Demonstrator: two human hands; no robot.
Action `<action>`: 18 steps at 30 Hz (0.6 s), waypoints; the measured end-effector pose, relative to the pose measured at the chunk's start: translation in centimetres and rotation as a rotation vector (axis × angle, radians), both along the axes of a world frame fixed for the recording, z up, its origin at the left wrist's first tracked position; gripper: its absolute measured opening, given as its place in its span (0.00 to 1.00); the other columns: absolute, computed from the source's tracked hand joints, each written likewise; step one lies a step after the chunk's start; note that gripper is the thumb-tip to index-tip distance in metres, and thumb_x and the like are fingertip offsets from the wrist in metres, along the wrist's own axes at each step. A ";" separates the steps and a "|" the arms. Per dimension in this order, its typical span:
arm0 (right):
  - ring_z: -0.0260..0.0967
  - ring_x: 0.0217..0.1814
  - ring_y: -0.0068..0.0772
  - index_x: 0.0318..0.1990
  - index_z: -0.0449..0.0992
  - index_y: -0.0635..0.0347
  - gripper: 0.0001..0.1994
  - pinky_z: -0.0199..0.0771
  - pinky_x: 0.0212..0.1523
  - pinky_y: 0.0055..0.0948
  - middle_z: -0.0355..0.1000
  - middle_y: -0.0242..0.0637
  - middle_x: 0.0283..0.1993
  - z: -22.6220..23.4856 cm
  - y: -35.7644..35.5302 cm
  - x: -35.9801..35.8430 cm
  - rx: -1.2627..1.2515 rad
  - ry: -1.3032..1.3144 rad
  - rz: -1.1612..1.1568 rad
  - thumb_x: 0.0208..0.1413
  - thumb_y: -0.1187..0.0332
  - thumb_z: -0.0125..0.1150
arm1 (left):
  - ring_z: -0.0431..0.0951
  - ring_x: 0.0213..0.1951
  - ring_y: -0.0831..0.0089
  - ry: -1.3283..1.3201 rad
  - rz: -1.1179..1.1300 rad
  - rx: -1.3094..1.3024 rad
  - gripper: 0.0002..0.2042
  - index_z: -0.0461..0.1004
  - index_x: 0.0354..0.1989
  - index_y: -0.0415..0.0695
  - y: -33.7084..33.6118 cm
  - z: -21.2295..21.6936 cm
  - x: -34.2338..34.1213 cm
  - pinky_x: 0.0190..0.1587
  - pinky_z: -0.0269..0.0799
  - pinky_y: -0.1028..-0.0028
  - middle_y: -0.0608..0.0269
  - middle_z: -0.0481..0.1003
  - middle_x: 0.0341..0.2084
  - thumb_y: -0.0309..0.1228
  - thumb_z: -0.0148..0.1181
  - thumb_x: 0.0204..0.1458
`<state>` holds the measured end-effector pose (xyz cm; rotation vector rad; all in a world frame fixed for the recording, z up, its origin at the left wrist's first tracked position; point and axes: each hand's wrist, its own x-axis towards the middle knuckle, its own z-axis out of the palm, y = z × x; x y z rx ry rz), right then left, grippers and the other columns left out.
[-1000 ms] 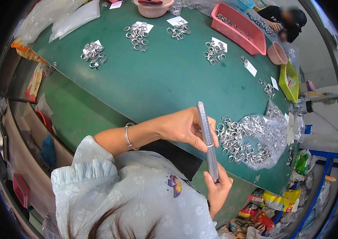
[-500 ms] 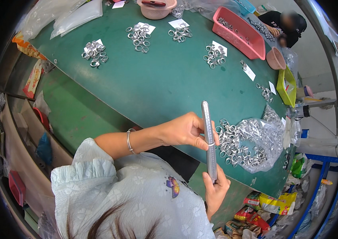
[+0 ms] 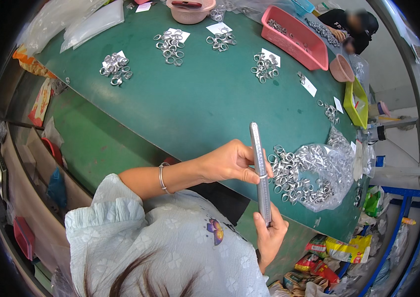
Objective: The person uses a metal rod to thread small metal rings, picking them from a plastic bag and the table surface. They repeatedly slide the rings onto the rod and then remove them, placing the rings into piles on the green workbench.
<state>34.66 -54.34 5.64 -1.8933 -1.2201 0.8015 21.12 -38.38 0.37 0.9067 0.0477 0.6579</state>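
A grey metal ring mandrel [image 3: 261, 153] with fine markings stands nearly upright over the table's near edge, its narrow tip pointing away from me. My right hand [image 3: 271, 238] is closed round its thick lower end, thumb along the side. Around the mandrel's middle sits a silver ring [image 3: 263, 176], pinched between the thumb and fingers of my left hand [image 3: 232, 162]. A bracelet is on my left wrist. Just right of my hands lies a large heap of silver rings [image 3: 289, 173], partly spilling from a clear plastic bag [image 3: 336, 185].
Small ring piles [image 3: 115, 68] with white paper slips [image 3: 308, 86] are spread over the green table [image 3: 185, 106]. Along its far side are a pink tray [image 3: 299, 47], a pink basket [image 3: 192, 14] and a yellow-green basket [image 3: 353, 116]. Another person [image 3: 351, 29] sits at the far right.
The view has shifted slightly. Both hands keep their hold, and the ring stays at about the same place on the mandrel.
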 end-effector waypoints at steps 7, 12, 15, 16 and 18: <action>0.61 0.20 0.15 0.42 0.72 0.70 0.16 0.63 0.22 0.19 0.68 0.38 0.21 0.7 0.3 -0.2 -0.015 -0.007 0.003 0.43 0.77 0.64 | 0.71 0.39 0.72 0.031 0.012 0.004 0.12 0.75 0.36 0.33 0.1 0.1 -0.2 0.44 0.68 0.72 0.60 0.70 0.32 0.27 0.65 0.43; 0.59 0.19 0.15 0.43 0.73 0.67 0.18 0.63 0.21 0.18 0.69 0.41 0.21 0.8 0.5 -0.1 0.033 -0.097 -0.007 0.41 0.76 0.66 | 0.71 0.37 0.71 0.090 0.132 0.015 0.14 0.76 0.35 0.34 0.3 0.6 -0.7 0.45 0.68 0.70 0.62 0.69 0.30 0.29 0.66 0.41; 0.60 0.18 0.17 0.43 0.73 0.66 0.18 0.63 0.21 0.19 0.68 0.41 0.21 1.3 0.4 0.1 -0.012 -0.069 0.021 0.41 0.74 0.66 | 0.72 0.35 0.70 0.135 0.131 0.038 0.13 0.76 0.33 0.34 0.6 1.0 -1.1 0.49 0.69 0.67 0.62 0.69 0.29 0.28 0.67 0.40; 0.60 0.18 0.17 0.43 0.73 0.66 0.18 0.63 0.21 0.19 0.68 0.41 0.21 1.4 0.4 0.1 -0.027 -0.057 0.032 0.41 0.74 0.66 | 0.73 0.35 0.70 0.129 0.114 0.023 0.13 0.76 0.33 0.33 0.4 1.0 -1.0 0.50 0.69 0.65 0.62 0.69 0.28 0.28 0.67 0.40; 0.62 0.17 0.20 0.42 0.73 0.66 0.17 0.65 0.22 0.21 0.69 0.44 0.21 1.4 0.5 0.3 -0.029 -0.039 0.043 0.41 0.74 0.66 | 0.73 0.34 0.71 0.116 0.086 -0.009 0.13 0.76 0.33 0.33 0.1 1.0 -0.8 0.52 0.68 0.62 0.61 0.68 0.28 0.27 0.67 0.39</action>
